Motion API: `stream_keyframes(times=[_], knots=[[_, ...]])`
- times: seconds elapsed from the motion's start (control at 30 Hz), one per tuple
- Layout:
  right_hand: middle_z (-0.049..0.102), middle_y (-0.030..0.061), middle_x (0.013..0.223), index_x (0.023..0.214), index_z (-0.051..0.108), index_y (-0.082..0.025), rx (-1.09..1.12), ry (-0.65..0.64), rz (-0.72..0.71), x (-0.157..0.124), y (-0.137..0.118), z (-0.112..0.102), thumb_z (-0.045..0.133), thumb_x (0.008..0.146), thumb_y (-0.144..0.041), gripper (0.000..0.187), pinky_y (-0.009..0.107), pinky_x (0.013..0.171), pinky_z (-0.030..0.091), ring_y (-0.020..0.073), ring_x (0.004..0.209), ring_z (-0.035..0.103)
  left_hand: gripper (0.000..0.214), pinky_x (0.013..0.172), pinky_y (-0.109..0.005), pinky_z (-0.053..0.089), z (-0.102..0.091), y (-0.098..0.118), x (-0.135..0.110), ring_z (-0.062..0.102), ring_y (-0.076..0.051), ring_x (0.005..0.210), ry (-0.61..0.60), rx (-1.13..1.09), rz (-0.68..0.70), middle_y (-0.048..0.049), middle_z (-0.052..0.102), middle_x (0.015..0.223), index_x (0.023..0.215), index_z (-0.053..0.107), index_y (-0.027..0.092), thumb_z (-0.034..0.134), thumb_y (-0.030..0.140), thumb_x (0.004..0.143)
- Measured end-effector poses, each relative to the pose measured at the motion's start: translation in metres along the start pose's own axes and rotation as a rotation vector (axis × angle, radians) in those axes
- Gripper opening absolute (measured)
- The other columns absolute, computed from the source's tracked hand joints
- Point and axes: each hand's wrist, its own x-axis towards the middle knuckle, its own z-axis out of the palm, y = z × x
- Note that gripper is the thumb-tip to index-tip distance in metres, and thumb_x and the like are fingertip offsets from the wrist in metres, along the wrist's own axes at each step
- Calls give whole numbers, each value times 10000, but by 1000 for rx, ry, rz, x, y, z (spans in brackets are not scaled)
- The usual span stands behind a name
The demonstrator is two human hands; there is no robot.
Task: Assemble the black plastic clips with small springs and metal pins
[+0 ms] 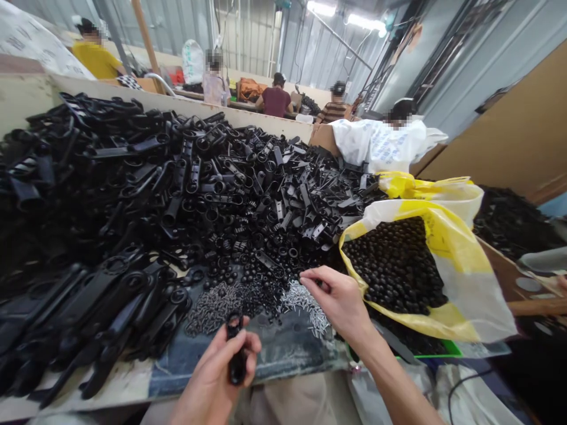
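My left hand (225,360) is wrapped round a black plastic part (237,366) with a ring at its upper end, held upright near the table's front edge. My right hand (339,298) is closed in a pinch just above a heap of small silver pins (305,301). A dark spot shows under its curled fingers, but what they hold, if anything, cannot be made out. Left of the pins lie small black pieces (257,298) and a heap of grey-brown screw-like pieces (212,307). These heaps rest on a dark blue mat (283,348).
A big pile of black plastic parts (177,171) fills the table's back. Long black assembled pieces (101,301) are stacked at left. At right, a yellow-and-white bag (469,277) of black balls (394,265) stands open by a green tray (447,348). Several people sit beyond.
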Motion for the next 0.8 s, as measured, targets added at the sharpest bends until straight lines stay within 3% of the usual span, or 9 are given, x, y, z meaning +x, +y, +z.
stream_keyframes(times=[0.13,0.23,0.37,0.5,0.6,0.7,0.8], knots=[[749,37,737,866,787,-192,602,50,116,-38,-32,29,719,897,-425,245,246,553,507,169,611,641,593,529,-214,396,11,2,-1,583,-114,639,-25,-56,103,-30,709,865,1181,535,198,845,483,763],[757,44,711,846,778,-190,774,41,138,-67,-44,61,711,907,-441,267,243,537,540,177,582,670,601,520,-191,390,9,2,-2,545,-76,592,41,-58,172,51,630,784,1166,559,210,903,380,705],[783,82,927,996,765,-195,597,-55,-111,-83,-44,76,633,964,-280,161,217,575,586,189,729,748,558,493,-181,377,-8,-4,-6,504,-61,536,211,97,338,80,587,742,1099,577,215,907,375,677],[784,99,1028,1313,665,-177,326,-38,-486,-76,-47,67,620,965,-185,351,206,654,626,177,803,776,592,538,-209,420,-16,-12,-8,527,-84,563,326,150,428,72,603,758,1132,550,221,902,365,679],[802,89,978,1260,702,-181,224,47,-593,-72,-49,63,597,978,-138,304,210,686,637,176,788,784,553,580,-219,428,-18,-12,-9,562,-102,632,253,70,358,42,646,816,1156,591,214,880,342,702],[807,86,989,1234,721,-197,264,101,-535,-74,-47,63,628,957,-121,301,214,708,646,185,820,791,477,686,-249,464,-22,-5,-11,636,-155,808,98,-88,206,-26,722,952,1163,665,202,816,265,715],[805,80,1020,1268,709,-221,365,58,-491,-79,-47,66,682,919,-100,371,214,721,649,189,844,794,452,834,-294,480,-26,3,-15,649,-207,983,-7,-173,132,-59,751,1074,1154,713,207,737,196,702]])
